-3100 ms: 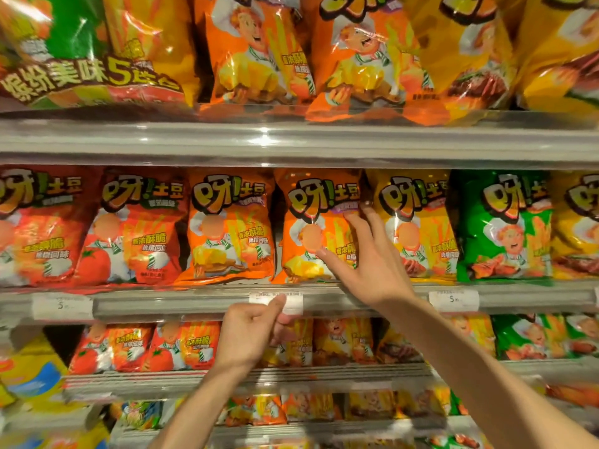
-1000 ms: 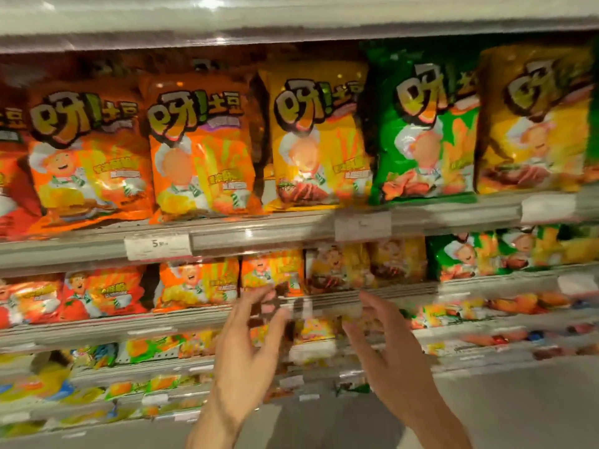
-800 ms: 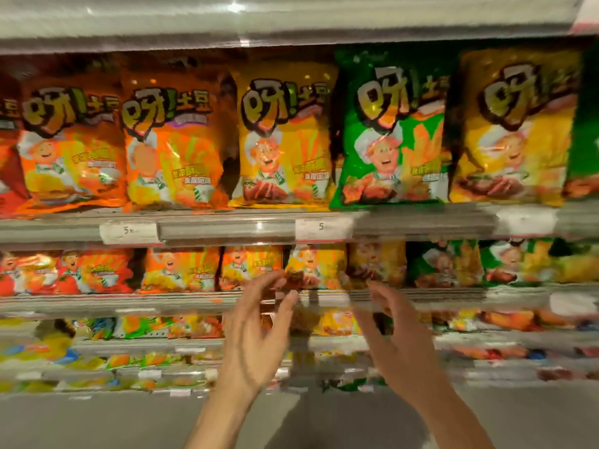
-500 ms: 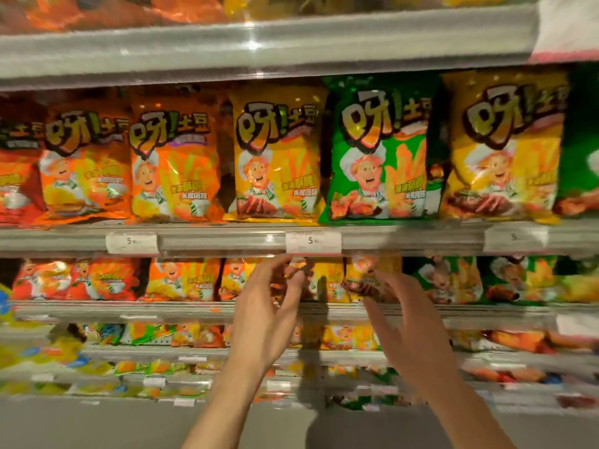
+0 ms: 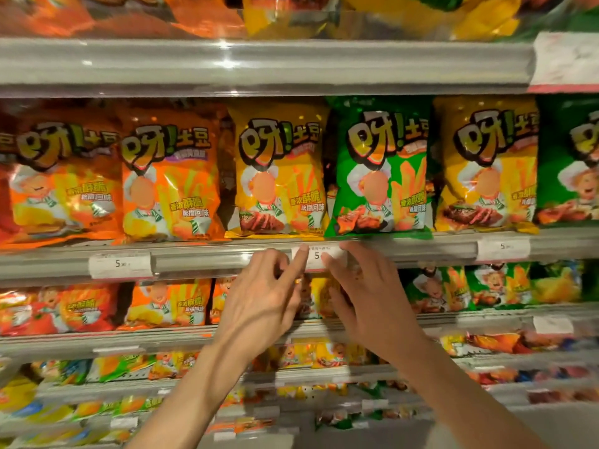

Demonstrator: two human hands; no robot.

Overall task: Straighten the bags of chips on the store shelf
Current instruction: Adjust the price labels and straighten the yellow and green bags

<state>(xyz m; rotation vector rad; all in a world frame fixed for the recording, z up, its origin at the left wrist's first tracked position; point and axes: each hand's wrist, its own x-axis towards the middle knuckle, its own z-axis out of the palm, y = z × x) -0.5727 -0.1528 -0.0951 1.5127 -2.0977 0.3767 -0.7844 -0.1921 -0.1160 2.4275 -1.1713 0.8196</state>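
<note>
Chip bags stand in a row on the middle shelf: two orange bags [image 5: 168, 183], a yellow bag [image 5: 278, 173], a green bag [image 5: 379, 170] and another yellow bag [image 5: 486, 166]. My left hand [image 5: 262, 303] and my right hand [image 5: 372, 293] are raised side by side just under that row, fingers spread and empty. Their fingertips reach the shelf's front rail at a white price tag [image 5: 319, 256], below the gap between the yellow and green bags. Small yellow bags [image 5: 316, 298] on the shelf beneath are partly hidden behind both hands.
Grey shelf rails [image 5: 210, 260] run across the view with more price tags [image 5: 120, 264]. A top shelf holds more bags [image 5: 207, 14]. Lower shelves carry smaller orange bags [image 5: 168, 303], green bags [image 5: 453, 286] and other packets.
Both hands have risen from the lower shelf level up to the rail under the yellow and green bags. The view has shifted right along the shelf and tilted upward.
</note>
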